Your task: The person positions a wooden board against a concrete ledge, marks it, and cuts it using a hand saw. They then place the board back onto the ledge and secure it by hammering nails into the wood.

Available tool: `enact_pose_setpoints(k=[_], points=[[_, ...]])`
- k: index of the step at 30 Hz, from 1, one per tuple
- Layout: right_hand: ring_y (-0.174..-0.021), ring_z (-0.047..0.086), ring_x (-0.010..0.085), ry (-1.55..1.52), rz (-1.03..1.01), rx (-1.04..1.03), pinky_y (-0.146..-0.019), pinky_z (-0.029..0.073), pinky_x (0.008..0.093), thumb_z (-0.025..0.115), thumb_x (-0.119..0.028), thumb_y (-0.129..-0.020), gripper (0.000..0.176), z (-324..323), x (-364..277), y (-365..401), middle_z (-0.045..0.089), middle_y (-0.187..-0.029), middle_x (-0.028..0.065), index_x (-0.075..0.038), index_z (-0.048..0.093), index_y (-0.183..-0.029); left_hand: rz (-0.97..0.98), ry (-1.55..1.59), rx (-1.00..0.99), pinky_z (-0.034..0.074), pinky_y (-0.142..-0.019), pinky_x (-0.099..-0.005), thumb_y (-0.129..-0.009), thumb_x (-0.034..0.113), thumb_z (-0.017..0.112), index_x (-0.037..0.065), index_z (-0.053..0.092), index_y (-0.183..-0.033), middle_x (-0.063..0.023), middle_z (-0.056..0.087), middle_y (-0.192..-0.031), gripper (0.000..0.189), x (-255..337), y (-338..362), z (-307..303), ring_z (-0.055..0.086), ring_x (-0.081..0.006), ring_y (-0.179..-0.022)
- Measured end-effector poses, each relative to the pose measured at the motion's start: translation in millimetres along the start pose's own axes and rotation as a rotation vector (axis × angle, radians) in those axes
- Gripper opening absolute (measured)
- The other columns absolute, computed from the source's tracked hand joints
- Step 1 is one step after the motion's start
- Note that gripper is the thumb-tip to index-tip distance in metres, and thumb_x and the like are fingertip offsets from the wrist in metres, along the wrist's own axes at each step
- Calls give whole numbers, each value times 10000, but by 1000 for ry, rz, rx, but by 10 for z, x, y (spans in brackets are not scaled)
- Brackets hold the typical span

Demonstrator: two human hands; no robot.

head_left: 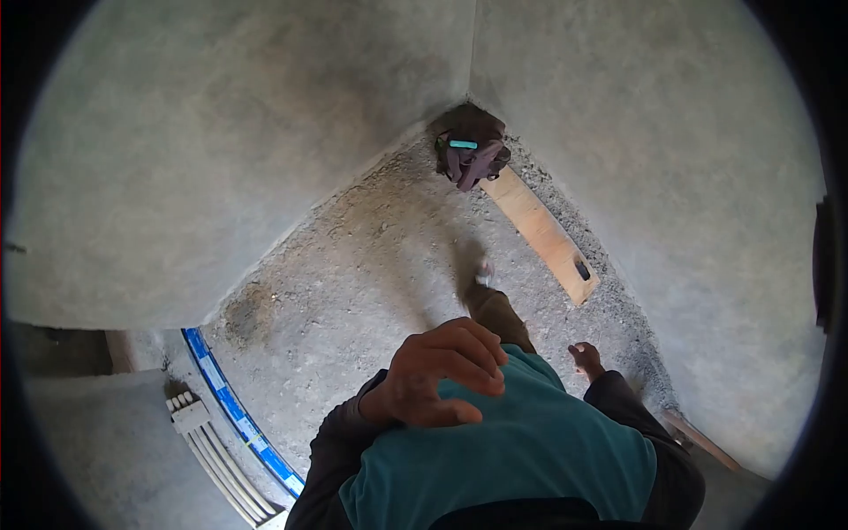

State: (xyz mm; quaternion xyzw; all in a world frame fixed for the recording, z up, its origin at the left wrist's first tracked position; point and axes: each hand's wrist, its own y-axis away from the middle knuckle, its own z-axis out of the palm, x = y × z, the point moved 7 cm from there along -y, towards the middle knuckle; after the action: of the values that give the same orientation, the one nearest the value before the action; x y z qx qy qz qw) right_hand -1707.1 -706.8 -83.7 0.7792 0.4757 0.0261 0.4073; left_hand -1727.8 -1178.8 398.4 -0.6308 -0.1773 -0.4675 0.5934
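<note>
My left hand (442,375) is raised in front of the teal shirt (521,433), its fingers curved and apart with nothing between them. Low at my right side hangs my right hand (586,360), beyond the dark sleeve; its fingers are curled, and whatever they may hold is too small to make out. It is nearest to the wooden board (539,231), without touching it. One leg in brown trousers (499,320) reaches forward over the rough floor.
A dark bag (473,159) with a turquoise item on it sits in the corner between two grey walls. At the left lie a long blue strip (231,402) and pale slats (221,464). A narrow wooden piece (707,442) lies by the right wall.
</note>
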Motion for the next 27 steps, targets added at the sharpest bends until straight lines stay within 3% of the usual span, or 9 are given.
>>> enact_pose_setpoints(k=[2,6,8,10,11,12,14,18,27], points=[[-932,649,311,-121,140,-18,-822,511,387,659,-405,-813,483,57,-171,-111,660,-1065,167,-8,633,-1087,-13,22,-60,504,-817,-379,-748,297,778,59,683,-932,-67,637,-899,316,-215,-255,-194,610,-252,-924],[-877,662,307,-209,243,-44,-785,525,393,669,-369,-808,409,336,-600,-711,668,-1031,161,-42,657,-1054,-116,-151,-132,510,-792,-423,-745,358,777,41,681,-844,-77,647,-854,345,-745,-825,-726,629,-278,-873],[-874,662,299,97,-51,4,-772,523,404,659,-302,-809,276,412,-1020,-1245,679,-979,149,-85,687,-977,-181,-442,-81,513,-787,-399,-760,306,772,41,683,-843,-71,656,-838,291,-1156,-1124,-1165,640,-259,-824],[-828,653,317,229,-248,-18,-752,513,419,575,-308,-813,236,620,-1288,-2048,682,-877,142,-107,699,-826,-391,-632,35,516,-779,-371,-793,263,743,27,679,-848,-75,666,-837,250,-1802,-1261,-1734,645,-218,-814],[-809,649,327,435,-393,-55,-747,508,427,548,-331,-814,274,801,-1403,-2391,681,-832,143,-102,696,-779,-706,-638,200,509,-776,-344,-788,211,734,27,681,-906,-65,676,-836,225,-2258,-1206,-2119,645,-195,-825],[-772,635,360,274,-344,-143,-742,492,455,517,-382,-810,357,664,-1786,-2541,659,-765,172,-80,681,-715,-1048,-632,361,503,-772,-316,-783,159,726,26,683,-964,-55,685,-834,228,-2596,-1016,-2433,644,-172,-837],[-671,639,296,118,-301,6,-674,478,424,521,-476,-842,475,46,-3093,-2748,639,-656,147,-45,659,-697,-1223,-612,394,490,-813,-315,-800,196,717,22,644,-1089,-102,681,-949,346,-3242,-1149,-2906,637,-173,-902],[-721,627,180,-457,-168,-147,-665,477,319,580,-404,-887,379,-375,-4570,-3109,655,-733,85,-41,643,-796,-828,-890,73,449,-931,-355,-829,275,692,94,593,-1227,-148,594,-1179,447,-4497,-1645,-3497,592,-236,-1074],[-867,654,193,-526,-184,-113,-760,503,310,634,-202,-882,167,133,-5271,-3483,676,-898,82,-54,627,-961,-957,-1072,-58,458,-887,-417,-795,348,684,90,616,-1168,-172,633,-1068,458,-8083,-1730,-4522,578,-323,-1042]])
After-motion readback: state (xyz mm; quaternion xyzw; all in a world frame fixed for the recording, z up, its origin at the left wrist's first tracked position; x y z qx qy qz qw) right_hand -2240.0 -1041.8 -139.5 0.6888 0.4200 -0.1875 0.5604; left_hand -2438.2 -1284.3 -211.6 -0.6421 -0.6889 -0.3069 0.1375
